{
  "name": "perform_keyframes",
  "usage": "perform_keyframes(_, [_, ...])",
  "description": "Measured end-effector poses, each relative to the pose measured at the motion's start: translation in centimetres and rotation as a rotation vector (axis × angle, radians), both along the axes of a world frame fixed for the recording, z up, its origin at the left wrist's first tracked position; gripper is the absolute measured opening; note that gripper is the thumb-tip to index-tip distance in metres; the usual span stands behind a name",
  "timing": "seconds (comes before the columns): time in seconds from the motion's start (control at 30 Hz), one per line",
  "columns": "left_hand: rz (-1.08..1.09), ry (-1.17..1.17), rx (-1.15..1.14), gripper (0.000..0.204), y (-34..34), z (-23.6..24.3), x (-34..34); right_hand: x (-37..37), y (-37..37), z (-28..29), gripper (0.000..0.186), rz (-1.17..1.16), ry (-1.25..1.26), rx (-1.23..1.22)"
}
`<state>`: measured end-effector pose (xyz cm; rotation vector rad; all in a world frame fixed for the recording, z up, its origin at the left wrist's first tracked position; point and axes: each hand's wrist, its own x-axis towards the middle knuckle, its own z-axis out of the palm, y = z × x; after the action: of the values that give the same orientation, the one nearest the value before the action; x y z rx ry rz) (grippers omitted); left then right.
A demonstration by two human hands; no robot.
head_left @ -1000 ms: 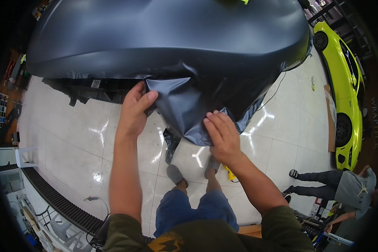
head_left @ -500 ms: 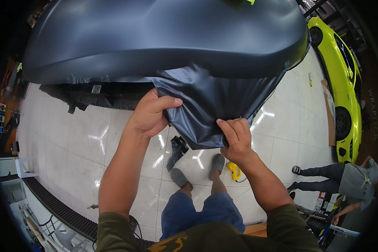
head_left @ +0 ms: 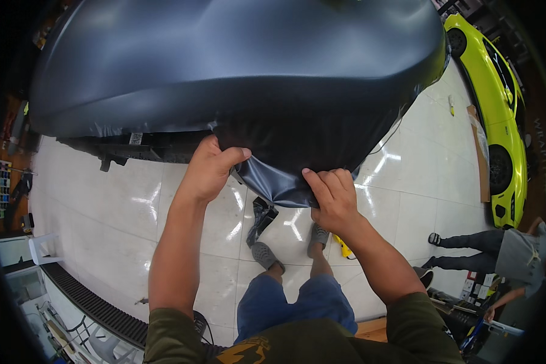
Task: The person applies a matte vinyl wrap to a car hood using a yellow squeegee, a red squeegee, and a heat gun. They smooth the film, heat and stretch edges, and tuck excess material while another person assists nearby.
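A large curved car body panel [head_left: 224, 54] fills the top of the view, covered in matte black vinyl wrap film. A loose flap of the vinyl film [head_left: 270, 179] hangs from its lower edge toward me. My left hand [head_left: 211, 170] pinches the flap's left edge between thumb and fingers. At the lower right corner of the flap, my right hand [head_left: 333, 194] grips it, thumb on top and fingers curled over. Between the hands the film is stretched, with bright creases near its free edge. Its underside is hidden.
A dark trim part [head_left: 151, 147] shows under the panel's left side. On the tiled floor lie a black object [head_left: 261, 221] and a yellow tool [head_left: 341, 246] near my feet. A lime-green car [head_left: 488, 115] stands at right; another person [head_left: 497, 255] is at lower right.
The flap has become smoother and tauter along the panel, with its wrinkles now gathered near the free edge. Both hands keep their hold and sit slightly farther left in view.
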<state>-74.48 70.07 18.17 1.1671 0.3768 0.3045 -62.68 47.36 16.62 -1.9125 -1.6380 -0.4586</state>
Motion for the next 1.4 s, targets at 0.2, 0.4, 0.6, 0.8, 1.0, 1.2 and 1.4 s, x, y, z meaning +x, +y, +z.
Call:
perform_keyframes(0.2, [-0.010,0.124,0.101,0.026,0.1,0.9,-0.8,0.2,-0.1,-0.4,0.068,-0.020,0.011,-0.064])
perform_keyframes(0.4, [0.011,0.131,0.153,0.042,-0.8,3.4,-1.8,-1.0,-2.0,1.7,0.066,-0.061,0.059,-0.175])
perform_keyframes(0.6, [0.571,0.212,0.623,0.047,-5.5,-0.9,-7.4,-2.3,-13.4,-0.4,0.056,-0.168,0.499,-0.241])
perform_keyframes(0.8, [-0.412,1.394,0.427,0.067,-28.1,-17.1,-25.9,-6.2,-36.2,-21.6,0.062,-0.645,1.379,-1.155])
perform_keyframes(1.0, [0.038,1.236,0.125,0.033,-40.6,-13.5,-34.2,1.9,-36.4,-16.1,0.051,-0.438,1.323,-1.156])
perform_keyframes(1.2, [0.218,0.955,-0.005,0.041,-37.6,-11.2,-24.9,6.1,-40.1,-14.9,0.043,0.176,0.899,-1.381])
perform_keyframes(1.4, [0.019,0.975,0.372,0.047,-36.8,-10.4,-21.4,6.8,-42.6,-15.0,0.041,-0.081,1.418,-0.998])
